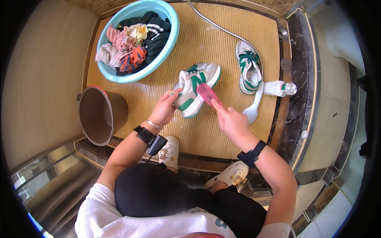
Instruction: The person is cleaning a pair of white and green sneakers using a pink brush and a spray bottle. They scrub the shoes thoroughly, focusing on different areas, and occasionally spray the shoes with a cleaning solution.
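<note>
A white and grey sneaker with green trim (197, 85) is tilted on its side above the ribbed floor, its heel toward me. My left hand (164, 107) grips it at the heel opening, the thumb on the near edge. In my right hand (230, 121) is a pink scrubbing brush (208, 94), its head pressed against the sneaker's side. The index finger lies along the brush's back. To the right, the matching sneaker (250, 68) stands on the floor with its toe pointing away and its green laces on.
A light blue basin (173, 35) of crumpled clothes (131, 45) stands far left. Below it a brown bucket (95, 115) leans. On the right lie a clear bottle (279, 89), a white shower head (254, 107) and its metal hose (214, 24). A dark stone curb (303, 71) borders the floor.
</note>
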The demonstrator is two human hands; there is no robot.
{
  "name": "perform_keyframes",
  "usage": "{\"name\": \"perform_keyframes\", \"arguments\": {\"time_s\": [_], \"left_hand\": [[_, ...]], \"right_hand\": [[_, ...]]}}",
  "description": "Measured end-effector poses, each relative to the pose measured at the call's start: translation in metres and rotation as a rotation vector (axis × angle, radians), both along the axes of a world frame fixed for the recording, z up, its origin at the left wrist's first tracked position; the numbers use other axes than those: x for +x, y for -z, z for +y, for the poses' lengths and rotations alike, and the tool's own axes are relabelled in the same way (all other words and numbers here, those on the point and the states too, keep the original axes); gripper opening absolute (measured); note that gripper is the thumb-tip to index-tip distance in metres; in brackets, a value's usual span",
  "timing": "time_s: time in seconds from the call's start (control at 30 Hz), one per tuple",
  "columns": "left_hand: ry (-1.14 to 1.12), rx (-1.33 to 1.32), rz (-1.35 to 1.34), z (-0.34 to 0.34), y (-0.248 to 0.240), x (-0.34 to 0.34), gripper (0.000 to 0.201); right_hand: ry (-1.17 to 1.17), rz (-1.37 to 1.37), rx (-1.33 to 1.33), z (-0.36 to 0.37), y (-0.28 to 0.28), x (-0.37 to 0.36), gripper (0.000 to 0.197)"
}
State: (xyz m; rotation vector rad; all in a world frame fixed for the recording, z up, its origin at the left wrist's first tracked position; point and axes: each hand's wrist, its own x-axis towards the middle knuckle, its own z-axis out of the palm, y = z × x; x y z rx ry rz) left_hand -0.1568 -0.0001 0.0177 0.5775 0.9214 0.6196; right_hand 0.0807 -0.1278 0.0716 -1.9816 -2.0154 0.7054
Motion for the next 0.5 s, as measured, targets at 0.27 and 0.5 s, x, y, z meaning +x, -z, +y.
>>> {"name": "perform_keyframes", "arguments": {"time_s": [0.27, 0.5], "left_hand": [[-0.021, -0.050, -0.019, 0.005, 0.001, -0.002, 0.012], [0.084, -0.003, 0.017, 0.015, 0.015, -0.016, 0.017]], "right_hand": [[0.037, -0.167, 0.029, 0.021, 0.010, 0.023, 0.045], [-0.170, -0.071, 0.011, 0.006, -0.034, -0.013, 0.046]]}}
